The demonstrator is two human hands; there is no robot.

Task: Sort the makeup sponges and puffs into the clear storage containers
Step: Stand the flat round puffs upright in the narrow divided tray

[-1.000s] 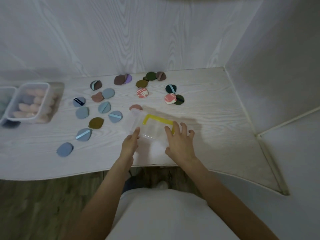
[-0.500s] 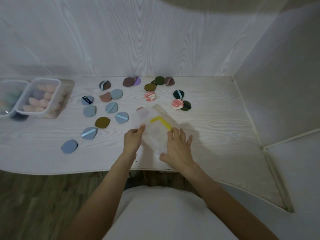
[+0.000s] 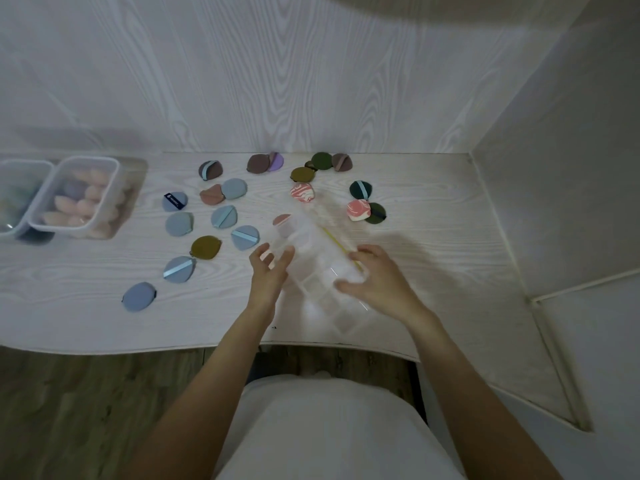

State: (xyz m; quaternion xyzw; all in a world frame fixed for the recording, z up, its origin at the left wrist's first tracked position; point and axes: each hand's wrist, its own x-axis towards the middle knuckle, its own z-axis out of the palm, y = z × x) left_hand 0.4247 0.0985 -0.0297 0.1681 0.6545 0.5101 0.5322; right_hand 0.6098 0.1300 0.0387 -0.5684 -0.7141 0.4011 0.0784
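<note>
- Clear divided container (image 3: 322, 271) with yellow edge strip: blurred, lying aslant near front of tabletop (image 3: 433, 237).
- Two clear tubs at far left: nearer one (image 3: 83, 197) filled with peach and lilac sponges; outer one (image 3: 17, 195) contents indistinct.
- Puffs scattered flat across middle of tabletop: blue-grey group at left, e.g. (image 3: 139, 296); olive (image 3: 206, 247); marbled pink-white pair (image 3: 302, 193), (image 3: 359, 210); brown, purple, dark green along back.
</note>
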